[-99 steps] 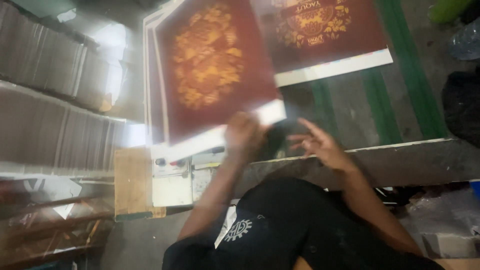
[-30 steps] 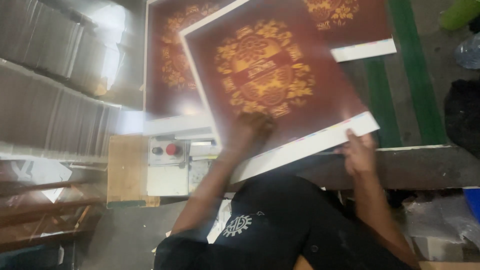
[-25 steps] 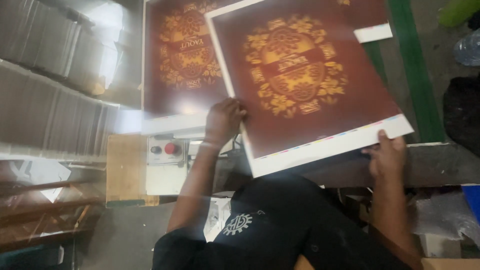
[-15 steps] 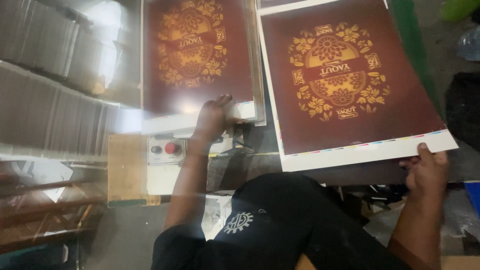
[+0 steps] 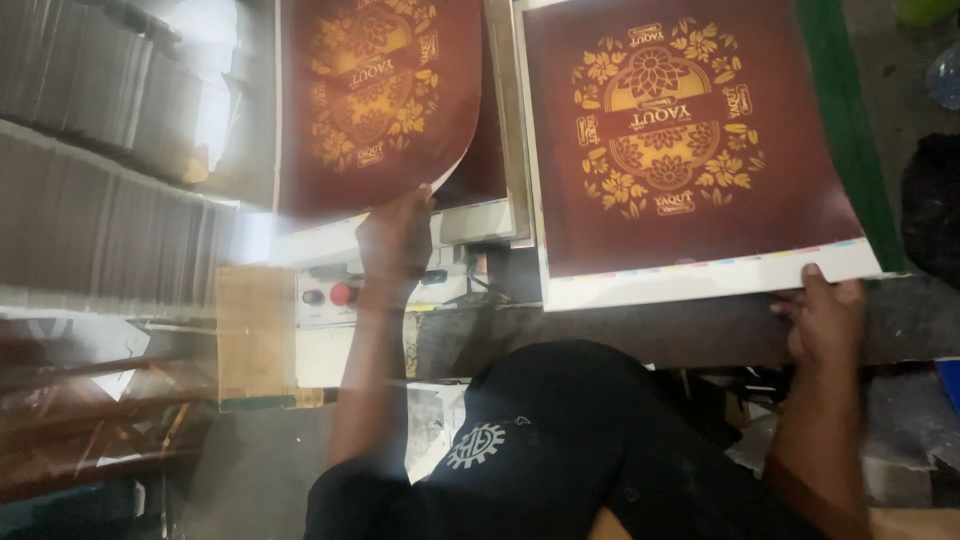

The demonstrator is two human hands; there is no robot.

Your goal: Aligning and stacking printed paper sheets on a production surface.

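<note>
**Two printed sheets, one hand on each**

The left hand [image 5: 395, 240] is pinching the near right corner of a large maroon paper sheet printed with a gold floral emblem [image 5: 375, 100], curling that corner up off the stack of matching printed sheets [image 5: 490, 170] lying at the far left of the scene. The fingers are closing around the paper's edge, thumb side towards the camera.

The right hand [image 5: 825, 320] is gripping the near right corner of a second maroon and gold printed sheet with a white margin [image 5: 680, 150], fingers on top of the white border; this sheet is lying flat to the right of the stack, its near edge overhanging the dark worktable edge [image 5: 650, 335].

Just near the left hand, a pale control box with a red button [image 5: 335, 298] is sitting beside a brown wooden board [image 5: 252, 330]. A green strip [image 5: 850, 130] is running along the right sheet's far side.
</note>
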